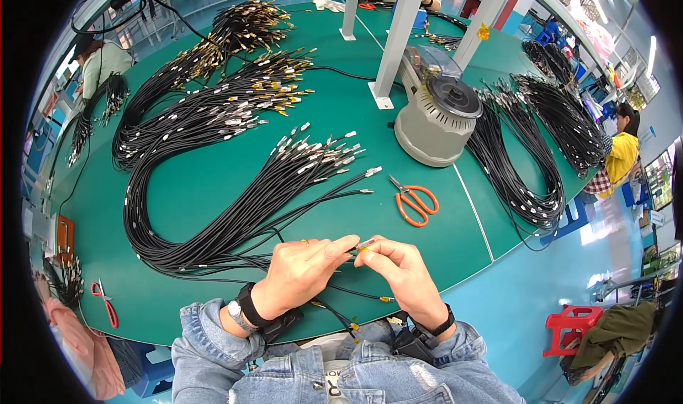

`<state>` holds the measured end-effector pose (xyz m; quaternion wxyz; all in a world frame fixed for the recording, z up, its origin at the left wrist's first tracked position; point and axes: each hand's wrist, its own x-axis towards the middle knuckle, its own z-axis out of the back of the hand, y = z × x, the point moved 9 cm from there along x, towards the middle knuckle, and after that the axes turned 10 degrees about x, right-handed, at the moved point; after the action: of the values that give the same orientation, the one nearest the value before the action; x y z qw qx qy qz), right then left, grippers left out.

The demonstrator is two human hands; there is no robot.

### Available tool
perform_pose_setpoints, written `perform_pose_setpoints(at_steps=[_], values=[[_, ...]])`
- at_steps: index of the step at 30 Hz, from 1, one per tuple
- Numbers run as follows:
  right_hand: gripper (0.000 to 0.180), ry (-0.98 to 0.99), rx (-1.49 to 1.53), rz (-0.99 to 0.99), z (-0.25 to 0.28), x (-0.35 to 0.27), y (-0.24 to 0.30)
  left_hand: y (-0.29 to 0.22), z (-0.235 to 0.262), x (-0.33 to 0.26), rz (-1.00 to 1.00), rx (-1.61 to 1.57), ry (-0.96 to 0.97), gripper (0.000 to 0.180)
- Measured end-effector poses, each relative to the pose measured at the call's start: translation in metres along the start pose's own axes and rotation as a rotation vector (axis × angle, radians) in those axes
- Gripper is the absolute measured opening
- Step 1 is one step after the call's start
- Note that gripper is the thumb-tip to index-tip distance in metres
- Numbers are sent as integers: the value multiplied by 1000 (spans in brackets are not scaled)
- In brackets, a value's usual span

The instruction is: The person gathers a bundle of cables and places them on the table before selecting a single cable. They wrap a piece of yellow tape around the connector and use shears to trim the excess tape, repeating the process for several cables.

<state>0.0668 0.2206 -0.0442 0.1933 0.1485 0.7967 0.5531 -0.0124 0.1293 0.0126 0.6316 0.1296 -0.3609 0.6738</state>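
Note:
Both hands meet over the front of the green table (235,301). My left hand (302,269) is closed, thumb and fingers pinching a black cable's end. The cable end (366,245), with a small clear and yellowish piece on it, lies between the fingertips of my right hand (403,267), which is closed on it too. Fingers hide much of this end. Just beyond lie a thick bundle of black cables (206,244) with white-tagged ends and orange-handled scissors (415,203). A loose cable with a yellow tip (386,299) lies below my hands.
More cable bundles (206,112) cover the back left, others (523,162) the right. A grey round tape dispenser (437,119) stands beside white metal posts (391,55). Red-handled scissors (104,304) lie at the left edge. Co-workers sit around; a red stool (571,329) stands right.

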Motion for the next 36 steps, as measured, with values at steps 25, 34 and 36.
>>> perform_pose_setpoints(at_steps=[25,34,36], values=[[17,4,-17,-10,2,1,-4,-5,-3,-3,-95,68,42,47],[16,-1,-62,-4,2,0,-2,-7,-5,-6,-138,80,45,56],[16,-2,-59,-6,2,0,-2,-7,-6,-6,-141,77,44,57]])
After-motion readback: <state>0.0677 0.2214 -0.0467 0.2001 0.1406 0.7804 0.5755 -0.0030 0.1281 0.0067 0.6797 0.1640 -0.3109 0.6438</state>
